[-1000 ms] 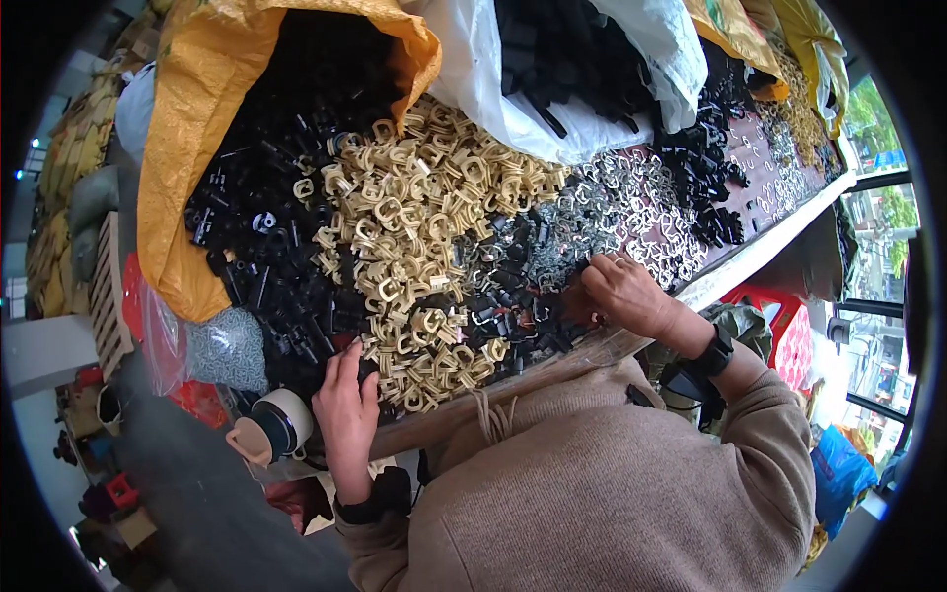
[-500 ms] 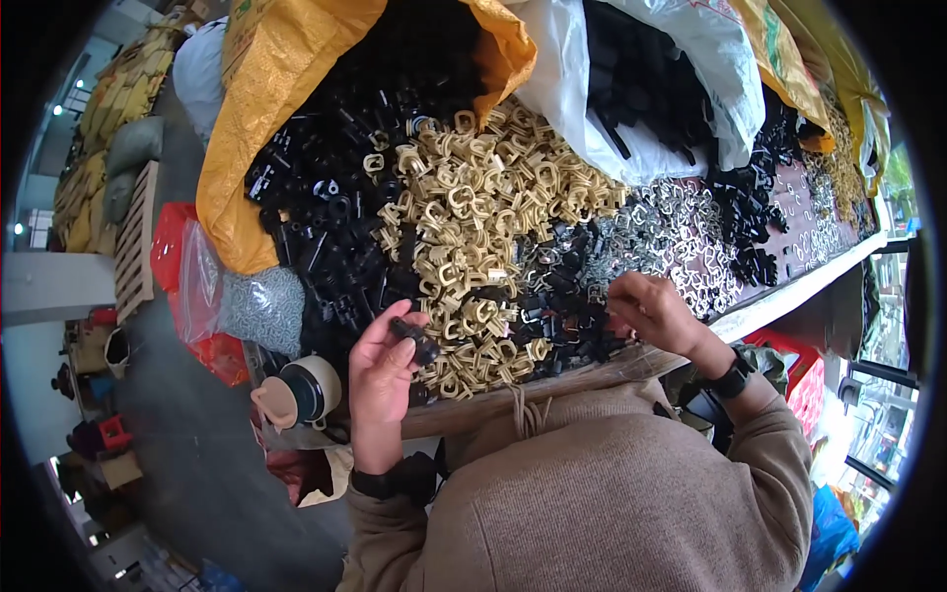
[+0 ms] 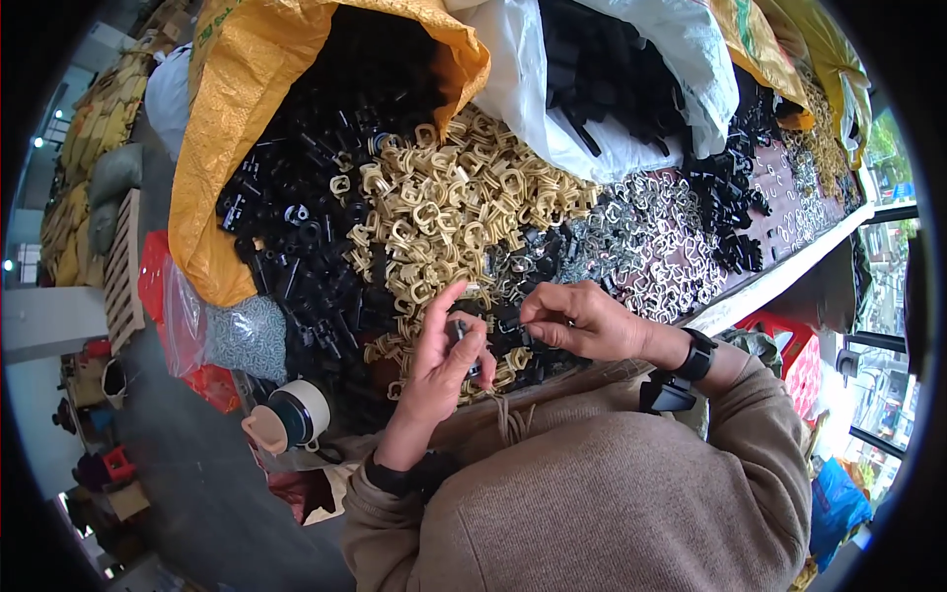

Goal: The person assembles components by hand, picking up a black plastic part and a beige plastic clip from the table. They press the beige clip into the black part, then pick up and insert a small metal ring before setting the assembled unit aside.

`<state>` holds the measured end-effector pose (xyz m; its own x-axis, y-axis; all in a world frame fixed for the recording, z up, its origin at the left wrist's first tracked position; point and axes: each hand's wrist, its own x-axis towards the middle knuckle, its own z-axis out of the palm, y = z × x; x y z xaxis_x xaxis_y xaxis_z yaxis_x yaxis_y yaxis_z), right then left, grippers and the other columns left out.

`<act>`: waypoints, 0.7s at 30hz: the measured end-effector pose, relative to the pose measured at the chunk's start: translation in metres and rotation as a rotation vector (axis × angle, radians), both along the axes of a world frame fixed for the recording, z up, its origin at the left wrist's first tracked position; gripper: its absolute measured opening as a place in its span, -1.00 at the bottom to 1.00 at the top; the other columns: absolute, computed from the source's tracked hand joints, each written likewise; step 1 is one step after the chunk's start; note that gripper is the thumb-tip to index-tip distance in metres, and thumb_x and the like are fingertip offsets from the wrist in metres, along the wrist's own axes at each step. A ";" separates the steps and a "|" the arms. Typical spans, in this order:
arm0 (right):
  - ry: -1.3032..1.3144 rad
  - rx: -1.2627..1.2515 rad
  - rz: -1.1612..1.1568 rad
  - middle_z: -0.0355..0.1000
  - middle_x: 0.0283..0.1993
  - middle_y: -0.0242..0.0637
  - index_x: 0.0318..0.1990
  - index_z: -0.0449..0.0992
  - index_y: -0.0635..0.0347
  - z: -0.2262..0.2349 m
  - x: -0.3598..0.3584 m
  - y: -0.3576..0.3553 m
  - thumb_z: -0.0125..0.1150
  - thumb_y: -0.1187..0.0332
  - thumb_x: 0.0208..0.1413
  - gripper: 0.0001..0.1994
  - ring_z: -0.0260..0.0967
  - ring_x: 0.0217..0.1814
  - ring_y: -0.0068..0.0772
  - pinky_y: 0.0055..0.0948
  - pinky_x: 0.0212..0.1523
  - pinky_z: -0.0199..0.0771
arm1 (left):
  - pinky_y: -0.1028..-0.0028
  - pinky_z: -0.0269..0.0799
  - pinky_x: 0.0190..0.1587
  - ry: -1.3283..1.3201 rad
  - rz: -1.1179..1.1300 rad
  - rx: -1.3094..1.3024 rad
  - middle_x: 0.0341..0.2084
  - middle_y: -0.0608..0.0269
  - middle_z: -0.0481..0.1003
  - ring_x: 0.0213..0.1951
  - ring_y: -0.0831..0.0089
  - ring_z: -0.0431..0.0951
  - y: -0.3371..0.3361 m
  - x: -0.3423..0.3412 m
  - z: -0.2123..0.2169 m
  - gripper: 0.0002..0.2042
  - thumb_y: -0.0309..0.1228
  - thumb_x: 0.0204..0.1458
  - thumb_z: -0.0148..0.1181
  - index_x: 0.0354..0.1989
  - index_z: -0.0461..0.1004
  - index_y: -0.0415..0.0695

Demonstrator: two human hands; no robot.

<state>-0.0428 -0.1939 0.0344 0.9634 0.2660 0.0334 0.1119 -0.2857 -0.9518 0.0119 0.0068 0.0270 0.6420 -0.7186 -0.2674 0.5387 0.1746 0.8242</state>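
My left hand (image 3: 444, 360) is closed around a small black plastic part (image 3: 460, 333), partly hidden by the fingers and thumb. Close to its right, my right hand (image 3: 587, 321) is pinched, thumb against fingertips; what sits between them, if anything, is too small to make out. Both hands are over the near edge of a heap of cream plastic loop-shaped pieces (image 3: 434, 232). Black plastic parts (image 3: 306, 247) are piled to the left of the heap. Small silvery metal clips (image 3: 666, 242) lie spread to its right.
Behind the heaps, an orange woven sack (image 3: 212, 168) and a white sack (image 3: 518, 59) spill black parts. A lidded cup (image 3: 301, 412) stands at the table's left corner, near a clear bag of small grey pieces (image 3: 247, 340). A wooden edge (image 3: 735, 304) borders the table's front.
My right hand has moved left, away from the small parts near the table's edge, toward my left hand. My left hand has shifted right, still holding the black part. The view has shifted slightly.
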 end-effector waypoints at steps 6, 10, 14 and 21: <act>0.139 0.135 0.016 0.34 -0.51 -0.33 -0.34 0.27 0.25 -0.001 0.004 0.004 0.00 0.46 -0.01 -0.90 0.30 -0.47 -0.58 -0.58 -0.46 0.29 | 0.61 0.31 -0.41 0.210 -0.024 -0.146 -0.35 0.21 0.24 -0.42 0.53 0.34 -0.009 0.002 -0.006 -0.44 -0.44 -0.03 -0.01 0.12 -0.14 -0.17; 0.234 0.301 0.029 0.34 -0.50 -0.37 -0.32 0.26 0.26 0.000 0.005 0.005 -0.03 0.46 0.02 -0.90 0.28 -0.44 -0.65 -0.62 -0.42 0.29 | 0.59 0.28 -0.37 0.166 -0.037 -0.062 -0.28 0.18 0.25 -0.43 0.52 0.33 -0.013 -0.002 -0.005 -0.39 -0.42 -0.09 0.05 0.12 -0.12 -0.18; 0.287 0.373 0.015 0.34 -0.47 -0.38 -0.30 0.25 0.26 0.000 0.004 0.008 -0.07 0.46 0.04 -0.91 0.27 -0.40 -0.66 -0.64 -0.39 0.30 | 0.61 0.29 -0.34 0.116 -0.025 0.022 -0.24 0.20 0.26 -0.39 0.53 0.35 -0.014 -0.007 -0.006 -0.43 -0.51 -0.14 0.10 0.07 -0.02 -0.21; 0.326 0.471 0.021 0.27 -0.47 -0.43 -0.25 0.23 0.25 0.001 0.003 0.011 -0.09 0.43 0.06 -0.87 0.19 -0.47 -0.71 -0.71 -0.47 0.23 | 0.66 0.31 -0.39 0.105 -0.030 0.006 -0.42 0.30 0.36 -0.40 0.61 0.38 -0.011 -0.007 -0.017 -0.70 -0.56 -0.19 0.16 -0.22 0.30 -0.28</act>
